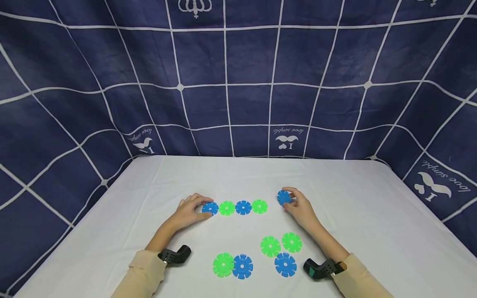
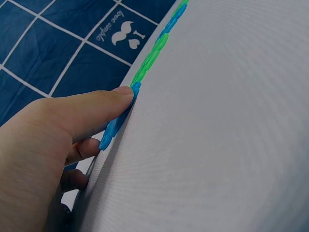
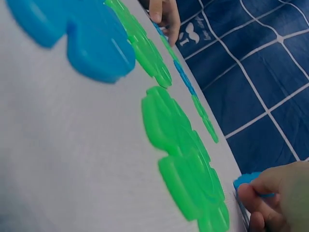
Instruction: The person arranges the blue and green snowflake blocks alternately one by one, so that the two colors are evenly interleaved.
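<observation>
We apparently extend row (image 1: 239,208): left hand (image 1: 188,212) pinches left-end disc (image 1: 213,208), right hand (image 1: 301,209) holds loose blue disc (image 1: 282,200); next likely calls for leftward shift.

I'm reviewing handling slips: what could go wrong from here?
The right hand pinches a blue disc near its edge, so it might slip. The left hand grips the leftmost disc of the row; a small twitch could skew the line.
</observation>
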A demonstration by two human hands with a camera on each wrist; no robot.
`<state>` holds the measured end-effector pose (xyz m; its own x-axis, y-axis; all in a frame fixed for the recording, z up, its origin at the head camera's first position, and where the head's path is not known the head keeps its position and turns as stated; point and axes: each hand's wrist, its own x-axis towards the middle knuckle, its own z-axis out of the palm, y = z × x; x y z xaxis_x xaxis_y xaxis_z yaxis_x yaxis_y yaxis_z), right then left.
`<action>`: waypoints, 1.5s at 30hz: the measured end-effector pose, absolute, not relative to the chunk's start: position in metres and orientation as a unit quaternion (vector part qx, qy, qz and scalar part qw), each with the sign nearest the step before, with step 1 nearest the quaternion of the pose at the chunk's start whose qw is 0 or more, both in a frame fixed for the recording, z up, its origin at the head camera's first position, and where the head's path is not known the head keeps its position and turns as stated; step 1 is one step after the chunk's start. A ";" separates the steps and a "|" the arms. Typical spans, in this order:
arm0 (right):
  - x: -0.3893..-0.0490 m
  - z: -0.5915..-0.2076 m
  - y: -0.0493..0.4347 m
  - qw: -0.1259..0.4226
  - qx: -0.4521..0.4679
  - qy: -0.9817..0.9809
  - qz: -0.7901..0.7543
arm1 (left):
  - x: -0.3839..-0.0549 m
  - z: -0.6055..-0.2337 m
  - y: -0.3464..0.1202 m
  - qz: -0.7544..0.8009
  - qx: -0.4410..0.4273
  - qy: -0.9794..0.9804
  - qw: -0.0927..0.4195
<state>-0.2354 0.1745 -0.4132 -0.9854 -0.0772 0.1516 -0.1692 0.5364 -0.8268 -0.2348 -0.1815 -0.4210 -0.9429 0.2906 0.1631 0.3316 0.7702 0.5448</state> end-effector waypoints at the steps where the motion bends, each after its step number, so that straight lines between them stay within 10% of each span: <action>1: -0.236 -0.414 0.175 0.050 0.066 -0.882 0.464 | -0.235 -0.421 -0.181 -0.296 -0.165 -0.940 0.035; 45: -0.228 -0.423 0.173 0.107 0.174 -0.938 0.280 | -0.235 -0.421 -0.181 -0.292 -0.162 -0.942 0.036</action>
